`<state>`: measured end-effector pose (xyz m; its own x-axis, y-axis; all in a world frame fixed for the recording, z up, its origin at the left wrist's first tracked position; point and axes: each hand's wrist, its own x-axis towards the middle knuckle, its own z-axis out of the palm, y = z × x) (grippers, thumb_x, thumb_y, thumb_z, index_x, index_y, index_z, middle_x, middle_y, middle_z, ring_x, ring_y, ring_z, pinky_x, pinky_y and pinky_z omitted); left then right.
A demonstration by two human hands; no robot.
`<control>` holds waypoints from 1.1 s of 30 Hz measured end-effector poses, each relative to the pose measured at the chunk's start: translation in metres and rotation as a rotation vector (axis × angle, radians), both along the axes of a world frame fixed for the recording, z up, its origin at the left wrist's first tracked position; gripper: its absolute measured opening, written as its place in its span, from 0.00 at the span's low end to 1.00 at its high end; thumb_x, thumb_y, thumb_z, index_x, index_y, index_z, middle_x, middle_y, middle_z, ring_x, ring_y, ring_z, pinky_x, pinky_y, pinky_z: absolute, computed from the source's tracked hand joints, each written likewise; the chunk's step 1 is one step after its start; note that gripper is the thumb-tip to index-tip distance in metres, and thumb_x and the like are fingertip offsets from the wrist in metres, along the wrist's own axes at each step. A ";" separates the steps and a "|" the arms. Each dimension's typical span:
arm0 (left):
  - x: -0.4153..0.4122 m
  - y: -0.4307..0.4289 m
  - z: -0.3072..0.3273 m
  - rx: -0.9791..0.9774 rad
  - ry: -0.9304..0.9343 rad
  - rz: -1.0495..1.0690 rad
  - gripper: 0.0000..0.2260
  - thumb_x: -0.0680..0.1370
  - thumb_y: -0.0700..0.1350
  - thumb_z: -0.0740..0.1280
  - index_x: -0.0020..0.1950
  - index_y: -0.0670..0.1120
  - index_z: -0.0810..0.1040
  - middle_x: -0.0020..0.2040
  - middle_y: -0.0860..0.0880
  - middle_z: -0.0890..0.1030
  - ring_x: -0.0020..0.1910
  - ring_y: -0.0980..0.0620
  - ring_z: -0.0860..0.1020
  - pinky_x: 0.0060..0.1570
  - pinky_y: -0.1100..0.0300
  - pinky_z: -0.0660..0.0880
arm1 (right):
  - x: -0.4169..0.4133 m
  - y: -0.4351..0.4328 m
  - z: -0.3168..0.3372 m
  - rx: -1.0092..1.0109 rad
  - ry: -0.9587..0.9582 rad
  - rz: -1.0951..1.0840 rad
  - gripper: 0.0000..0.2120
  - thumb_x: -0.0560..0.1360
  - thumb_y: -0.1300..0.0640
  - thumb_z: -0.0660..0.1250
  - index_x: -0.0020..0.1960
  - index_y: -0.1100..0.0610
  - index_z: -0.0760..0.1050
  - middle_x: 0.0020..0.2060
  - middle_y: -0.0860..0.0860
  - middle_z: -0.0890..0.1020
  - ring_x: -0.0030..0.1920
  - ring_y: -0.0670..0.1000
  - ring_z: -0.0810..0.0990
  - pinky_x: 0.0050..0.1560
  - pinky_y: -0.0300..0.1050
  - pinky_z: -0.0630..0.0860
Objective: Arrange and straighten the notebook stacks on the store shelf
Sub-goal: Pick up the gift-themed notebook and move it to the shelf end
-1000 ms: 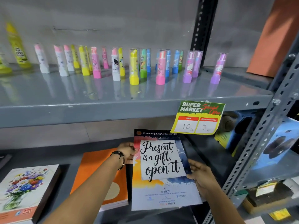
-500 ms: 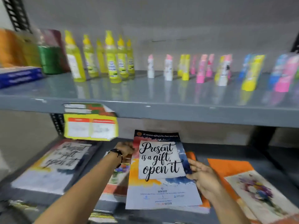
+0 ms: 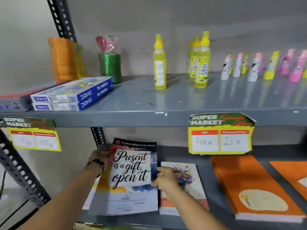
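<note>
Fingers of left hand (image 3: 99,156) and right hand (image 3: 163,179) pinch the quote notebook (image 3: 131,176) at 9 and 3 o'clock; lower squarely onto the shelf (image 3: 207,157), edges aligned.

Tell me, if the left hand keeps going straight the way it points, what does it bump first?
Probably the wall behind the lower shelf. The left hand points backward, gripping the "Present is a gift" notebook; depth is unclear.
</note>
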<state>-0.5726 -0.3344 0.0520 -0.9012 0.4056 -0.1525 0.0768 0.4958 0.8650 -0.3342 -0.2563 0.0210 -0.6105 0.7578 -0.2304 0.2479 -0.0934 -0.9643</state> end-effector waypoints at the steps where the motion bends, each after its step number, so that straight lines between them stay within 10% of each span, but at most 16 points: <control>1: -0.010 -0.001 -0.005 0.007 -0.006 0.031 0.08 0.74 0.38 0.67 0.52 0.37 0.80 0.49 0.35 0.82 0.43 0.39 0.81 0.39 0.53 0.76 | -0.010 -0.005 -0.001 0.000 -0.022 -0.003 0.14 0.62 0.78 0.67 0.45 0.67 0.77 0.26 0.46 0.73 0.37 0.51 0.73 0.36 0.43 0.69; 4: -0.019 -0.004 -0.002 0.006 -0.061 -0.004 0.16 0.75 0.40 0.67 0.57 0.30 0.75 0.47 0.39 0.78 0.39 0.46 0.76 0.32 0.63 0.72 | -0.035 -0.016 -0.007 -0.010 -0.073 -0.007 0.12 0.64 0.75 0.69 0.42 0.62 0.76 0.29 0.49 0.71 0.35 0.49 0.72 0.33 0.42 0.69; 12: -0.033 -0.014 -0.014 -0.053 -0.024 0.005 0.20 0.75 0.49 0.65 0.58 0.33 0.75 0.55 0.33 0.80 0.54 0.36 0.78 0.55 0.46 0.74 | -0.063 -0.023 -0.027 0.051 -0.159 -0.022 0.14 0.66 0.76 0.60 0.51 0.72 0.73 0.26 0.49 0.65 0.31 0.46 0.64 0.28 0.39 0.60; 23: -0.019 -0.019 -0.014 -0.131 0.065 -0.119 0.02 0.76 0.36 0.61 0.43 0.40 0.69 0.46 0.40 0.76 0.43 0.47 0.71 0.44 0.55 0.67 | -0.065 -0.016 -0.042 0.157 -0.253 0.080 0.14 0.62 0.71 0.66 0.46 0.60 0.78 0.37 0.50 0.81 0.40 0.49 0.77 0.37 0.43 0.76; 29: -0.019 0.004 -0.011 -0.279 0.384 -0.112 0.15 0.73 0.42 0.62 0.58 0.43 0.77 0.55 0.40 0.82 0.54 0.40 0.79 0.54 0.52 0.76 | -0.027 -0.006 0.002 0.145 0.169 -0.184 0.19 0.69 0.74 0.64 0.40 0.50 0.77 0.34 0.46 0.77 0.35 0.46 0.76 0.39 0.41 0.75; 33: 0.057 0.054 0.016 -0.011 0.436 -0.326 0.14 0.73 0.35 0.64 0.58 0.42 0.79 0.62 0.42 0.79 0.58 0.42 0.77 0.62 0.55 0.73 | 0.043 0.025 0.032 0.318 0.350 -0.572 0.09 0.70 0.73 0.63 0.37 0.63 0.78 0.31 0.53 0.79 0.30 0.44 0.74 0.36 0.41 0.73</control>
